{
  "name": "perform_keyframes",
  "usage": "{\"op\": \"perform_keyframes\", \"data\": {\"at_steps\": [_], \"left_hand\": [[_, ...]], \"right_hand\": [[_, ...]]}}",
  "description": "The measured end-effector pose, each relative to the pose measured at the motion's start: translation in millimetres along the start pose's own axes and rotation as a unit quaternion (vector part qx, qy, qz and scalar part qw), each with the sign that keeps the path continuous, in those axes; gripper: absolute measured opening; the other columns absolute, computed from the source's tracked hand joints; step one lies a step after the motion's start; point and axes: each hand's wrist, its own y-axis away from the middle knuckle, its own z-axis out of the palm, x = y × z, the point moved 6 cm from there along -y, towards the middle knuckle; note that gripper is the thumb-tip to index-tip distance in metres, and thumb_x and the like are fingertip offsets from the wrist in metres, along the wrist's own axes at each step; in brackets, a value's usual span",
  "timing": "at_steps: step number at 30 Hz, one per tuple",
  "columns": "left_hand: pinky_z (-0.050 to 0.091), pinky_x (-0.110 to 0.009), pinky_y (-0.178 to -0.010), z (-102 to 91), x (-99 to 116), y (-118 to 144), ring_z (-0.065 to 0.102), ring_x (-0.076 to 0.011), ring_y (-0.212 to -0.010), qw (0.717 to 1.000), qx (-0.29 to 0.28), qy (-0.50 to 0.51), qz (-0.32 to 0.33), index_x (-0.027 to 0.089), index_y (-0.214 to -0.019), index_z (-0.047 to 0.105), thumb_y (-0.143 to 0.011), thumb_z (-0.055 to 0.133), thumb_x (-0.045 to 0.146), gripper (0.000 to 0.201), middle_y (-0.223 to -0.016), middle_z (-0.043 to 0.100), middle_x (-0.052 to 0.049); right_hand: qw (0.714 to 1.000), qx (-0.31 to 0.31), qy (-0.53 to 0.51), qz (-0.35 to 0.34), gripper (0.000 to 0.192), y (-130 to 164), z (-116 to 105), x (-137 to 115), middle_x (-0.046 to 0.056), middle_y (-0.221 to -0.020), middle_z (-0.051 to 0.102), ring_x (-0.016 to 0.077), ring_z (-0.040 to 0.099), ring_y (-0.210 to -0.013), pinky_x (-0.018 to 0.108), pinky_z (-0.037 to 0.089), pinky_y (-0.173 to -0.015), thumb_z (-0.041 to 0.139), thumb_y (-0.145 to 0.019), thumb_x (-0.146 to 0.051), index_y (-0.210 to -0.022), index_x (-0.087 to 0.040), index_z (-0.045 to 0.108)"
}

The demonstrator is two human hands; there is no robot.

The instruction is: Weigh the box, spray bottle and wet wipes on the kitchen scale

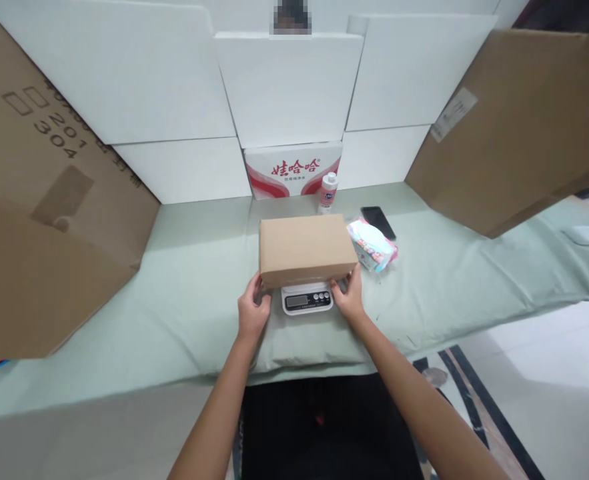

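A closed brown cardboard box [307,247] rests on or just above a white digital kitchen scale [307,303]; its underside hides the scale's platform, so I cannot tell whether they touch. The scale's dark display and round buttons show in front of the box. At the box's front left corner, my left hand [253,309] grips its lower edge with the fingers partly hidden underneath. My right hand [349,293] holds the front right corner, thumb below the edge near the scale's buttons.
Behind the box stands a white-capped pink bottle [328,193]. A tissue pack [373,244] and a black phone [378,222] lie to the right. Large cardboard panels [54,220] flank the green cloth [194,280], and white boxes [291,90] wall off the back.
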Motion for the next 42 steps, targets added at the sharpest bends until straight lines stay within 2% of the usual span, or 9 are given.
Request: {"op": "perform_keyframes", "data": {"at_steps": [5,9,13,17,25,33,42], "left_hand": [[0.053,-0.049,-0.122,1.9,9,-1,0.069,-0.0291,-0.132,1.000,0.002,0.013,0.007,0.018,-0.144,0.061,-0.078,0.060,0.011,0.066,-0.142,0.071,-0.012],[0.053,-0.047,-0.121,2.1,19,-2,0.068,-0.0284,-0.135,0.999,0.004,0.021,0.026,0.018,-0.143,0.062,-0.079,0.059,0.012,0.064,-0.143,0.070,-0.012],[0.055,-0.045,-0.120,2.3,25,-3,0.065,-0.0277,-0.138,0.999,0.004,0.021,0.047,0.018,-0.142,0.062,-0.077,0.059,0.014,0.065,-0.143,0.070,-0.012],[0.055,-0.043,-0.118,2.8,26,-4,0.064,-0.0274,-0.139,0.998,0.006,0.020,0.054,0.016,-0.143,0.061,-0.077,0.058,0.014,0.067,-0.145,0.069,-0.013],[0.058,-0.042,-0.114,2.9,28,-7,0.065,-0.0279,-0.138,0.997,0.006,0.012,0.076,0.013,-0.143,0.060,-0.076,0.060,0.016,0.067,-0.144,0.069,-0.016],[0.060,-0.042,-0.109,-0.1,32,-4,0.067,-0.0286,-0.135,0.996,0.022,-0.018,0.087,0.015,-0.141,0.062,-0.078,0.063,0.015,0.063,-0.140,0.071,-0.017],[0.062,-0.038,-0.105,-0.7,35,-3,0.068,-0.0274,-0.134,0.994,0.024,-0.027,0.103,0.014,-0.141,0.063,-0.076,0.059,0.012,0.065,-0.140,0.072,-0.016]], "right_hand": [[1.000,0.000,-0.011,-0.007,0.045,-2,0,-2,0.009,-0.113,0.055,0.0266,0.058,-0.110,0.051,0.054,-0.107,0.068,-0.089,-0.038,-0.128,-0.023,0.052],[1.000,-0.007,-0.022,-0.005,0.051,-5,2,-5,0.010,-0.120,0.054,0.0274,0.056,-0.115,0.046,0.055,-0.100,0.068,-0.087,-0.038,-0.134,-0.023,0.052],[1.000,-0.003,-0.019,-0.011,0.052,-8,2,-6,0.011,-0.117,0.055,0.0284,0.056,-0.111,0.047,0.055,-0.094,0.068,-0.085,-0.038,-0.131,-0.021,0.052],[1.000,0.004,-0.014,-0.025,0.053,-11,2,-6,0.011,-0.116,0.056,0.0287,0.055,-0.110,0.049,0.055,-0.097,0.068,-0.084,-0.037,-0.131,-0.020,0.052],[0.999,0.001,-0.025,-0.043,0.060,-12,5,-8,0.014,-0.126,0.055,0.0317,0.054,-0.119,0.055,0.049,-0.107,0.066,-0.085,-0.036,-0.140,-0.020,0.048],[0.999,0.005,-0.034,-0.040,0.062,-12,7,-8,0.014,-0.130,0.053,0.0323,0.050,-0.126,0.056,0.046,-0.113,0.064,-0.084,-0.033,-0.142,-0.021,0.046],[0.999,0.013,-0.036,-0.031,0.064,-12,5,-11,0.013,-0.124,0.053,0.0295,0.052,-0.115,0.053,0.051,-0.105,0.064,-0.082,-0.034,-0.142,-0.021,0.048]]}}
